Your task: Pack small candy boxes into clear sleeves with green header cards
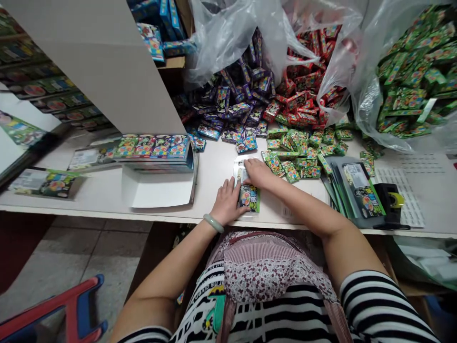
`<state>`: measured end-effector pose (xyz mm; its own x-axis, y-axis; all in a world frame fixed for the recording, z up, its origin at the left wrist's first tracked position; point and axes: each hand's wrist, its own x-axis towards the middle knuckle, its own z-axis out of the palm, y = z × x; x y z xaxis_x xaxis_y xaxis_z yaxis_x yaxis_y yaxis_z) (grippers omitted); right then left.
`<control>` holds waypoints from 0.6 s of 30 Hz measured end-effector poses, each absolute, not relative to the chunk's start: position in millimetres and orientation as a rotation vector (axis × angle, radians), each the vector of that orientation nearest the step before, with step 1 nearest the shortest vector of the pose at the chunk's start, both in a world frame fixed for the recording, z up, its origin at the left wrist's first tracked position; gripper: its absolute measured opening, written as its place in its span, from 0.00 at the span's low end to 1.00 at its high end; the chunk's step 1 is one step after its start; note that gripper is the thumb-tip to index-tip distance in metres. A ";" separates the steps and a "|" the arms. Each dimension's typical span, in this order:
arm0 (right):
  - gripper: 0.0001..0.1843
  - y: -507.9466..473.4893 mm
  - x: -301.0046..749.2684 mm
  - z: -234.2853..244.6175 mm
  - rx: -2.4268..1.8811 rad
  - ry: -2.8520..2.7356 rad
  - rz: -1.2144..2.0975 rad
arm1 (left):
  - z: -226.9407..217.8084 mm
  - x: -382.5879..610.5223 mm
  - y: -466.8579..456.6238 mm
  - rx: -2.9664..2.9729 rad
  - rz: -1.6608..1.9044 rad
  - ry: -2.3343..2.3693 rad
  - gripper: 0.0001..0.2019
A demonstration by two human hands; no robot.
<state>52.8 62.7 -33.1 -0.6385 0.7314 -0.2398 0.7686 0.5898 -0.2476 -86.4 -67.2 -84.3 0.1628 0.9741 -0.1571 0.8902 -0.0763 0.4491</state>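
Observation:
A clear plastic blister pack point(250, 194) with a green and black printed card lies flat at the table's front edge. My left hand point(226, 202), wearing a pale green bangle, rests along the pack's left side. Its fingers are stretched and apart, and the thumb lies over the lower part. Across the pack's upper part lies my right hand point(260, 173), fingers slightly bent and apart, covering what is beneath. Small green boxes point(292, 171) lie loose beside the right hand. Just beyond the pack are small blue boxes point(246, 143).
Purple boxes point(228, 97), red boxes point(303, 102) and bagged green boxes point(407, 97) are heaped at the back. An open display carton point(160, 188) stands left. Flat printed packs point(362, 190) and a black tape dispenser point(391, 202) lie right. A red-blue stool point(76, 305) stands on the floor.

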 end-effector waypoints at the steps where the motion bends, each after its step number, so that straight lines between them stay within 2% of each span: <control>1: 0.40 66.1 49.8 -33.2 1.275 2.688 -0.487 | -86.4 -86.6 -68.5 1.994 0.257 1.760 0.47; 3: 0.35 73.4 47.9 -30.2 1.298 2.682 -0.464 | -87.5 -88.6 -70.0 1.958 0.319 1.768 0.47; 5: 0.25 81.2 50.2 -21.1 1.317 2.691 -0.460 | -85.5 -89.5 -69.3 1.898 0.498 1.795 0.46; 8: 0.10 89.2 59.6 5.6 1.348 2.767 -0.604 | -75.7 -88.0 -62.7 1.677 0.928 1.760 0.33; 11: 0.08 88.2 74.6 39.8 1.399 2.870 -0.861 | -56.0 -87.2 -52.7 1.433 1.224 1.621 0.17; 13: 0.08 84.5 86.5 58.3 1.304 2.861 -1.117 | -38.6 -89.1 -47.8 1.441 1.302 1.555 0.12; 16: 0.09 79.3 102.1 70.7 1.021 2.685 -1.492 | -14.0 -97.0 -45.2 1.667 1.270 1.511 0.12; 18: 0.09 76.1 107.6 69.8 1.010 2.607 -1.668 | -3.2 -104.0 -45.5 1.880 1.188 1.520 0.14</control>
<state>107.6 76.1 69.8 -0.8017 0.5533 -0.2261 0.4372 0.2849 -0.8531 -104.0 -45.5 -3.2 0.0248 0.9396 0.3413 0.5578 -0.2963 0.7753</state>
